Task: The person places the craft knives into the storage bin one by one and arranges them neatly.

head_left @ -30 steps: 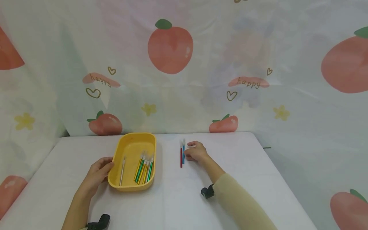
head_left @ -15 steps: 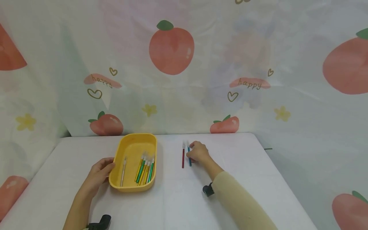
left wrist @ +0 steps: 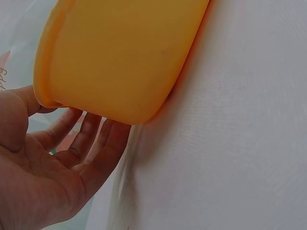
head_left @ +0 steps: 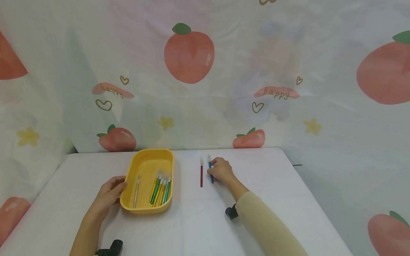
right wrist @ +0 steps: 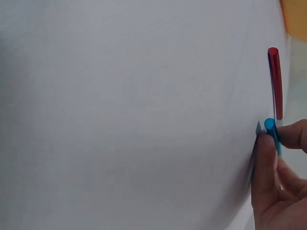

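Between thumb and fingers, my right hand (head_left: 222,170) pinches a slim blue pen-like tool (right wrist: 270,125) with a shiny handle and a whitish tip, low over the white table. Just left of it, a matching red tool (head_left: 201,176) lies on the cloth, its tip pointing away from me. My left hand (head_left: 110,193) grips the left side of a yellow tray (head_left: 146,210). In the left wrist view, the thumb is at the tray's rim and the other fingers reach against its wall. Inside the tray are several gold and green tools (head_left: 157,190) and a single silver one (head_left: 136,192).
The white tablecloth (head_left: 195,227) spreads under everything, with the table's back edge just beyond the tray. Behind stands a curtain (head_left: 211,106) printed with fruit, hearts and flowers. A black wrist camera (head_left: 231,212) sits by the right sleeve.
The right hand has taken hold of the blue tool and shifted it slightly right, widening its gap from the red one. The left hand and tray stay in place.
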`<action>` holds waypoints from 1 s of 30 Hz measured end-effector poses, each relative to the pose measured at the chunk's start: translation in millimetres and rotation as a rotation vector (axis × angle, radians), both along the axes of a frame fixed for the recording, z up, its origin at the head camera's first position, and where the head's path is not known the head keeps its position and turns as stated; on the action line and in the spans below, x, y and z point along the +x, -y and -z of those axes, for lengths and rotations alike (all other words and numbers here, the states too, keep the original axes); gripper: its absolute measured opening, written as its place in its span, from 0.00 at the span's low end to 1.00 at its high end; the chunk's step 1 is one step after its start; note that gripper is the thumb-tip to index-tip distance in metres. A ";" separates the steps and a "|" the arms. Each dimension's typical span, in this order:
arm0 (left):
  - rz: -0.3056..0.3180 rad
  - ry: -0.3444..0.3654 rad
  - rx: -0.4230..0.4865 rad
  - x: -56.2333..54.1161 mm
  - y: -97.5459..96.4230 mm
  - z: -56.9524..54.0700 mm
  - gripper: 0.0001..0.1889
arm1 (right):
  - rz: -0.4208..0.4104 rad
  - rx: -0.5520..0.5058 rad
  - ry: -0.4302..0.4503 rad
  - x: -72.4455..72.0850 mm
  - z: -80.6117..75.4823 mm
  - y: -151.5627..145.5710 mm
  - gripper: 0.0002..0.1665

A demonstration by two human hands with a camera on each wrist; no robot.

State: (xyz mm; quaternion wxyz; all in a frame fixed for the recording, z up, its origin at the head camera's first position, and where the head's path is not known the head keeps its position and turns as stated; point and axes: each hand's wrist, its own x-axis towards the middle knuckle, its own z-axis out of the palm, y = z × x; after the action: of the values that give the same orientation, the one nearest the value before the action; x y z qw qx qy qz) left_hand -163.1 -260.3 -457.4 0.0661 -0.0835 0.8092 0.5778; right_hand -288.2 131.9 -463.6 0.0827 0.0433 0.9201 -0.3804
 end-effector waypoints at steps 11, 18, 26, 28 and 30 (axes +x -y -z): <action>-0.007 -0.003 0.004 -0.9 2.0 1.7 0.29 | -0.052 -0.333 0.020 13.7 -4.1 5.7 0.27; -0.006 0.003 0.009 -2.1 1.0 1.9 0.29 | -0.114 -0.433 -0.009 24.6 -21.0 21.7 0.27; 0.000 -0.012 -0.004 -2.7 0.5 0.2 0.29 | -0.178 -0.525 0.025 33.9 -37.5 48.5 0.27; 0.000 -0.009 -0.004 -2.4 0.5 0.4 0.29 | -0.189 -0.528 0.039 36.7 -39.9 55.6 0.27; -0.001 -0.008 -0.002 -2.0 0.5 0.8 0.29 | -0.198 -0.525 0.047 39.8 -42.3 63.0 0.27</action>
State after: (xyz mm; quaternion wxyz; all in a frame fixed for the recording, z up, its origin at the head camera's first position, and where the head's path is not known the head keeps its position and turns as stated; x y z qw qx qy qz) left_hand -165.2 -260.8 -458.2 0.0627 -0.0816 0.8100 0.5774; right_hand -248.4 68.9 -421.3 0.1491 -0.0608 0.7878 -0.5945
